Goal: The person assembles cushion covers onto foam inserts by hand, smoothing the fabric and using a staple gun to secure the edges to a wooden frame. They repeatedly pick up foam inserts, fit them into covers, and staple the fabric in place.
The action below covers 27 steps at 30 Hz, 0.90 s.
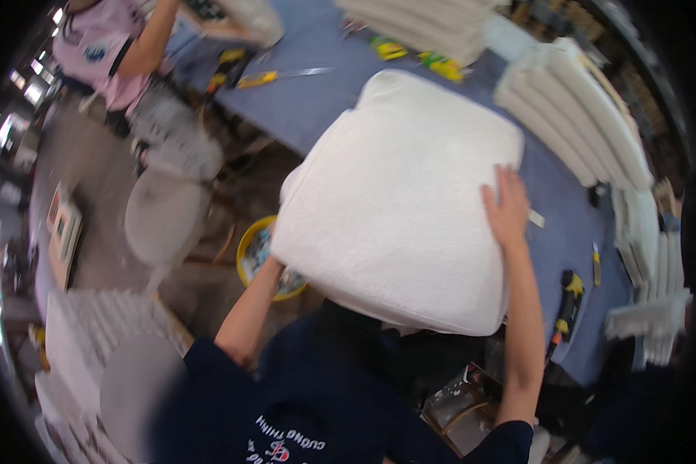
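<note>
Room: workshop floor with a blue-topped bench (294,116) crossing from upper left to lower right.
Principal item: white cushion (406,205), cloth-faced, rounded corners, directly between the hands and in front of the wearer's torso. Near squarish, no marked long axis; turned slightly clockwise. It overlaps the bench edge; whether it rests there or is lifted cannot be told.
Right hand (509,205): nearer the bench side; fingers extended, laid flat along the cushion's right margin, not curled round it.
Left hand (275,263): at the lower-left corner, opposite; mostly hidden by the cushion, so finger spread and grip cannot be told.
Container: round yellow tub (242,255), below and left of the cushion, partly covered by it; holds pale and bluish scraps (262,249), kind unclear.
Bench, far side: yellow-handled knife (267,78); black-and-yellow tool (226,71); yellow-green packets (441,66).
Bench, right side: second black-and-yellow tool (569,305); slim yellow cutter (596,267); stacked white pads (572,116) beyond.
Upper left: co-worker in pink shirt (112,54), at the bench.
Lower left: pile of white slabs (104,340).
</note>
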{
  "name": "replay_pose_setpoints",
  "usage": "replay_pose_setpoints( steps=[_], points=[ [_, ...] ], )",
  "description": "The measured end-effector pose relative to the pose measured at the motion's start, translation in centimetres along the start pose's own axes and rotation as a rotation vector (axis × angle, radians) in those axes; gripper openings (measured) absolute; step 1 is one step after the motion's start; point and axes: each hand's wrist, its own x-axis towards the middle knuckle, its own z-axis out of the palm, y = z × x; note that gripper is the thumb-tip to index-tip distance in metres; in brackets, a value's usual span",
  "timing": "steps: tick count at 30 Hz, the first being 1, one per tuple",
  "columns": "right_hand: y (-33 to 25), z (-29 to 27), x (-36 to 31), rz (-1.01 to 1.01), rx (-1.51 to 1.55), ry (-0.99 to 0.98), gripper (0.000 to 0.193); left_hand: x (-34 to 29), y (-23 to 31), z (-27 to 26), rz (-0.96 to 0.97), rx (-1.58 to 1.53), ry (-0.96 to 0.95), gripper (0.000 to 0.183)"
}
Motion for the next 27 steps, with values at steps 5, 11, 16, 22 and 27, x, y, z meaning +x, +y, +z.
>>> replay_pose_setpoints(
  steps=[5, 11, 16, 22, 27],
  points=[
    [0.8, -4.1, -10.1, 0.133, 0.328, 0.059, 0.059, -3.5, 10.4, 5.8, 0.958, 1.615, -0.139, 0.065],
    [2.1, -7.3, -23.7, 0.840, 1.573, -0.152, 0.070, -2.8, 14.5, 10.0, 1.120, 1.252, -0.395, 0.095],
    [4.6, -15.5, -22.4, 0.589, 1.915, 0.398, 0.076, -12.7, 23.8, 28.8, 1.686, 1.124, -0.836, 0.098],
    [-4.8, -28.5, -13.5, 0.314, 1.389, 0.689, 0.063, -19.9, 25.9, 44.2, 1.472, 0.833, -0.699, 0.101],
    [-16.8, -33.1, -11.5, -0.259, 1.116, 0.482, 0.033, -21.5, 23.1, 46.9, 1.593, 0.860, -0.410, 0.107]
  ],
)
